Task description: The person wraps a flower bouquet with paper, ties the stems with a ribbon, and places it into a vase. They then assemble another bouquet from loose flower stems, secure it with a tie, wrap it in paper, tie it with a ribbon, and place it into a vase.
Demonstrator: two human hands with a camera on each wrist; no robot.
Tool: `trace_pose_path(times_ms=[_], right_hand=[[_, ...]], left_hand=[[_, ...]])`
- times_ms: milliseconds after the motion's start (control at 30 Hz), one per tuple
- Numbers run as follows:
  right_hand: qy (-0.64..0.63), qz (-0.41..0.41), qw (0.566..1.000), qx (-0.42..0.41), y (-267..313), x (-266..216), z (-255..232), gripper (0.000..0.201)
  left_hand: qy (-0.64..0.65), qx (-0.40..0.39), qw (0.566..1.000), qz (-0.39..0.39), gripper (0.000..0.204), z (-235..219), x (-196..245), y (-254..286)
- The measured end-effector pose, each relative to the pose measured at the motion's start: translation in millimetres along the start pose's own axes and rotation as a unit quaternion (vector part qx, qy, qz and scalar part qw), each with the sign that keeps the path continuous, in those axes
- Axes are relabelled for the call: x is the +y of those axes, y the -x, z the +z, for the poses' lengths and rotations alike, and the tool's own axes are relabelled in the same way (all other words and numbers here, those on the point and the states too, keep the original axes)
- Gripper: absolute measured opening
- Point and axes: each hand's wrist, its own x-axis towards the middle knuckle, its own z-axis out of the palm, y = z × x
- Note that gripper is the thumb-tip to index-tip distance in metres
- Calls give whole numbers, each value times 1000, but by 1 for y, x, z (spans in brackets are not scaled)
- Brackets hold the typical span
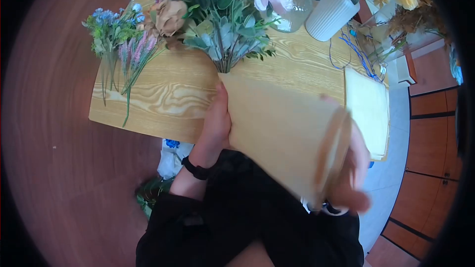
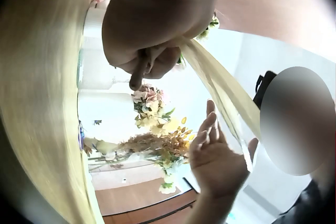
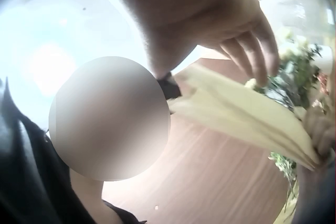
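A sheet of tan wrapping paper [image 1: 282, 123] spans the space between the two hands, its right edge rolled and blurred. My left hand [image 1: 216, 118] grips its left side, just below the bound stems [image 1: 226, 63] of a large bouquet [image 1: 230, 29]; how the stems meet the hand is hidden. Curled fingers of the left hand [image 2: 163, 19] close on the narrow end of the paper [image 2: 223, 87]. Blurred at the paper's far side is my right hand [image 1: 357, 155]. With fingers extended and thumb apart, the right hand [image 2: 218, 163] lies against the paper's edge in the left wrist view.
Blue and lavender sprigs [image 1: 114, 29] and a brown flower [image 1: 168, 17] lie on the table's [image 1: 173, 79] left. Behind are a glass jar [image 1: 292, 12] and a white ribbed vase [image 1: 330, 19]. Cream sheets [image 1: 367, 113] lie right, near blue cords [image 1: 360, 52].
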Motion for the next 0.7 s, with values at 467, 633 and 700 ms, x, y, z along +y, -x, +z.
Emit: trace_pose_path(times_ms=[467, 633, 700], right_hand=[[385, -91, 909, 130, -29, 6, -18, 26], [326, -34, 936, 128, -50, 34, -41, 29], [322, -21, 939, 123, -55, 42, -48, 30]], left_hand=[[24, 28, 995, 88, 62, -31, -27, -1], [19, -45, 993, 106, 64, -27, -19, 5], [24, -52, 993, 98, 65, -22, -14, 5]])
